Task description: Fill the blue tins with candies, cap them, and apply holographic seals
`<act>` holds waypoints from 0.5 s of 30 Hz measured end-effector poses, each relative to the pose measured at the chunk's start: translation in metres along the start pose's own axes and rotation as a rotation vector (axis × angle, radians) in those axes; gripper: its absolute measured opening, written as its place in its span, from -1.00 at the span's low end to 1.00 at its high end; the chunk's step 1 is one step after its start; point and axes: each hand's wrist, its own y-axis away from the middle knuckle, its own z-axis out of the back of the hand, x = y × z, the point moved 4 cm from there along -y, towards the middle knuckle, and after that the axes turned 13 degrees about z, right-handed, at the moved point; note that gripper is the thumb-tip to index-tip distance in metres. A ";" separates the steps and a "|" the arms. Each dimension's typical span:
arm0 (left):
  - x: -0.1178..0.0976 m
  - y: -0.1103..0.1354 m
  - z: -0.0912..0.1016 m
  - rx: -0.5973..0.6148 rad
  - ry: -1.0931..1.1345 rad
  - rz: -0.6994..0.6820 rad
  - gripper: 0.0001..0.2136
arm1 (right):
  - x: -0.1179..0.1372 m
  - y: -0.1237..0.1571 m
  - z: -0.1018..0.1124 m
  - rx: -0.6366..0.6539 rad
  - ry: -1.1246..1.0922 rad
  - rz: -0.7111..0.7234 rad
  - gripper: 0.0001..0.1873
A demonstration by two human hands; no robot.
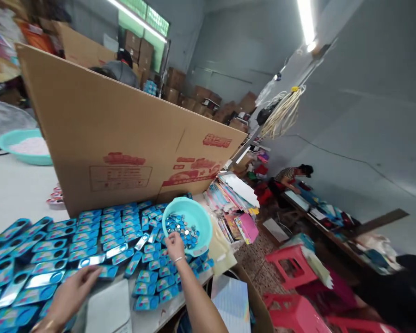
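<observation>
My left hand [74, 289] is over the front rows of small blue boxes [116, 238], many with a round dark hole or disc at one end. Its thumb and fingers are pinched together, the tips beside one blue box [108, 272]; anything between them is hidden. At the near left rim of a turquoise basin [203, 222], my right hand [175, 245] has its fingers closed over a heap of small round blue and silver discs [185, 233]. What it pinches, if anything, is too small to make out. A white pad [109, 305] lies between my arms.
A tall cardboard sheet [131, 134] stands behind the boxes. Stacked papers [232, 194] lie right of the basin. Below the table edge is an open carton [260, 296]; red stools [294, 266] stand on the floor. A person [287, 178] works at a far table.
</observation>
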 end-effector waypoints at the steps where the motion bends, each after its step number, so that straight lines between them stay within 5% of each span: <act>1: -0.038 0.002 -0.015 0.045 0.094 -0.062 -0.57 | 0.002 -0.011 0.011 0.028 0.040 0.006 -0.85; 6: -0.187 -0.012 -0.073 0.056 0.153 -0.257 -0.51 | 0.009 -0.061 0.069 -0.093 0.306 0.148 -0.75; 9: -0.245 -0.029 -0.104 0.052 -0.069 -0.411 -0.50 | 0.000 -0.076 0.092 0.064 0.650 0.178 -0.69; 12: -0.289 -0.049 -0.133 0.093 -0.212 -0.462 -0.51 | -0.015 -0.069 0.081 0.290 0.696 0.147 -0.69; 15: -0.314 -0.066 -0.159 0.153 -0.284 -0.429 -0.52 | -0.022 -0.043 0.046 0.421 0.695 0.224 -0.64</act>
